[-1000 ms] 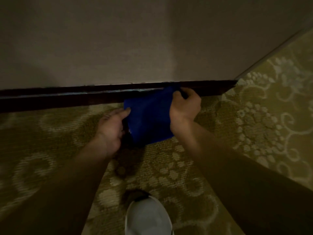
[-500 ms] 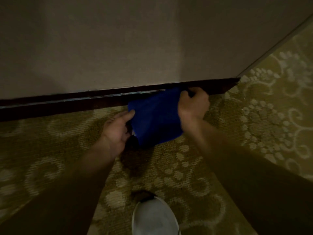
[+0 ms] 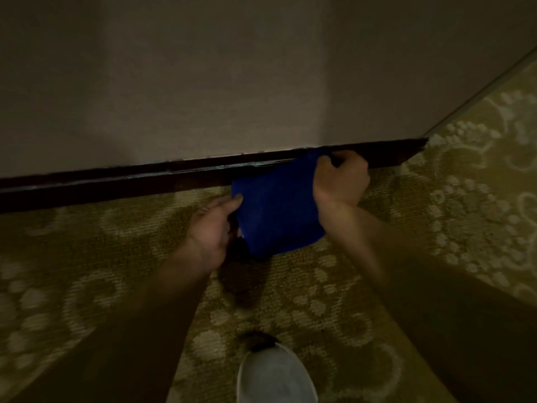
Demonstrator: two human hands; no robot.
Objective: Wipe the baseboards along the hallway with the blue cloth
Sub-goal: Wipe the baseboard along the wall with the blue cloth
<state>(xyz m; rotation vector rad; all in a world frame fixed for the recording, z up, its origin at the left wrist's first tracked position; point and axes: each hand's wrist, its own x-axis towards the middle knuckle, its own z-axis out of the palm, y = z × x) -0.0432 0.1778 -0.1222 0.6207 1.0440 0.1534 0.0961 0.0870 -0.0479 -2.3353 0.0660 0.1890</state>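
A blue cloth [image 3: 276,207] hangs against the dark brown baseboard [image 3: 116,181] that runs along the foot of a pale wall. My right hand [image 3: 340,178] grips the cloth's upper right corner and holds it on the top edge of the baseboard, near the baseboard's right end [image 3: 412,149]. My left hand [image 3: 212,225] pinches the cloth's left edge between thumb and fingers, lower down over the carpet. The lower part of the cloth drapes onto the floor.
Patterned olive and cream carpet [image 3: 465,213] covers the floor. The wall turns a corner at the right, where a paler edge [image 3: 479,88] runs off diagonally. The toe of a white shoe [image 3: 276,376] shows at the bottom centre.
Both hands and the cloth have slid a little to the right along the baseboard, closer to its right end. The grips look unchanged.
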